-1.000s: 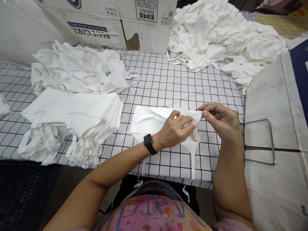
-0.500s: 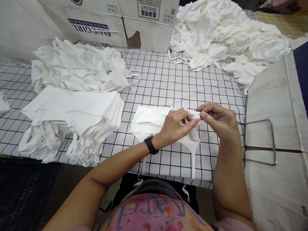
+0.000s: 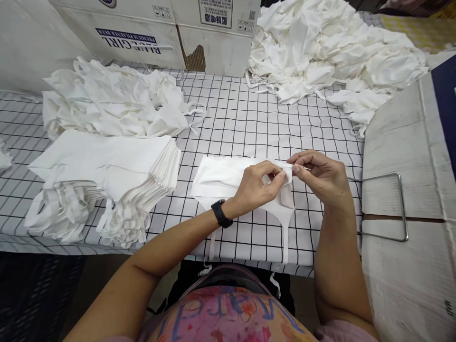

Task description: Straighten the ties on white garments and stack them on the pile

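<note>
A white strappy top [image 3: 217,175] lies flat before me, its thin straps running down over the table's front edge. My left hand [image 3: 258,186], a black watch on its wrist, pinches the fabric near the top's right end with thumb and forefinger. At the same right end, my right hand [image 3: 318,175] grips the upper corner between thumb and fingertips. Between the two hands the fabric edge is lifted and folded over. The exact pinch points are partly hidden by the fingers.
A neat stack of white tops [image 3: 107,156] lies at left, with a loose white heap [image 3: 114,99] behind it. A larger heap [image 3: 320,47] is at the back right. Cartons stand behind [image 3: 142,28] and at right [image 3: 399,190], the latter with a metal wire frame [image 3: 402,204]. Checked cloth [image 3: 228,118] covers the table.
My left thumb has drawn back slightly to the left, closer to its forefinger. The right hand keeps its hold on the corner. The whole view has shifted a little.
</note>
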A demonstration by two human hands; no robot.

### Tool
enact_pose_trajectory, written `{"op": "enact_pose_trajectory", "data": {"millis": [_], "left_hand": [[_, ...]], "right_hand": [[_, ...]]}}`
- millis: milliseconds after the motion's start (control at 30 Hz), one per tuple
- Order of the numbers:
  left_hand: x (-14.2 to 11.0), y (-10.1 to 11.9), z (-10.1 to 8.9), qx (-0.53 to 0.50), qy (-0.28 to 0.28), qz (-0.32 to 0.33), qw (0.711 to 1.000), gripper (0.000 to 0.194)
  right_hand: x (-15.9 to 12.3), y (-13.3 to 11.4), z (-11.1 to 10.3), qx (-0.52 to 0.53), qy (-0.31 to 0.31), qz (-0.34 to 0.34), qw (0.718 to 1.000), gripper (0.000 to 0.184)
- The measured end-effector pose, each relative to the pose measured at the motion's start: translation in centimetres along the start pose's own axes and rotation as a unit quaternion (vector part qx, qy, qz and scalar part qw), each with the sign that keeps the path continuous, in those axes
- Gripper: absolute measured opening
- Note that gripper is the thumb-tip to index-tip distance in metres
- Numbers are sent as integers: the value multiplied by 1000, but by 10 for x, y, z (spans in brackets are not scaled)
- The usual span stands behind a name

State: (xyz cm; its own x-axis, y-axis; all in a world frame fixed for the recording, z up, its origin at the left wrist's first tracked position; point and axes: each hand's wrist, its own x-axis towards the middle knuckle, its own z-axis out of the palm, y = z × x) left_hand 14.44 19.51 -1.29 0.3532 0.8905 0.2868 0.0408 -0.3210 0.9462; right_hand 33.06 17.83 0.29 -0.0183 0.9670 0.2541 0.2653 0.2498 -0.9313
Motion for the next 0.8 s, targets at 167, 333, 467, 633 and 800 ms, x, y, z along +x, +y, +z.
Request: {"op": "enact_pose_trajectory", "data": {"millis": [167,333,467,633,800], "left_hand": [[3,3,0,-3,4,-47,999,26],[3,3,-3,0,-10,-49,999,21],[2,2,-3,-1,-7,-37,999,21],[-2,-2,0,0,-9,-20,1000,23],[-4,-5,-1,21,-3,-7,1000,13]], "right_hand": [[0,0,0,-10,-12,-2,1000,10],[1,-1,0,-19,-7,-3,1000,11],[1,-2,2,-23,-5,-7,1000,11],[1,-1,1,-22,-6,-13,1000,10],[0,0,1,-23,-6,-12,1000,9]]}}
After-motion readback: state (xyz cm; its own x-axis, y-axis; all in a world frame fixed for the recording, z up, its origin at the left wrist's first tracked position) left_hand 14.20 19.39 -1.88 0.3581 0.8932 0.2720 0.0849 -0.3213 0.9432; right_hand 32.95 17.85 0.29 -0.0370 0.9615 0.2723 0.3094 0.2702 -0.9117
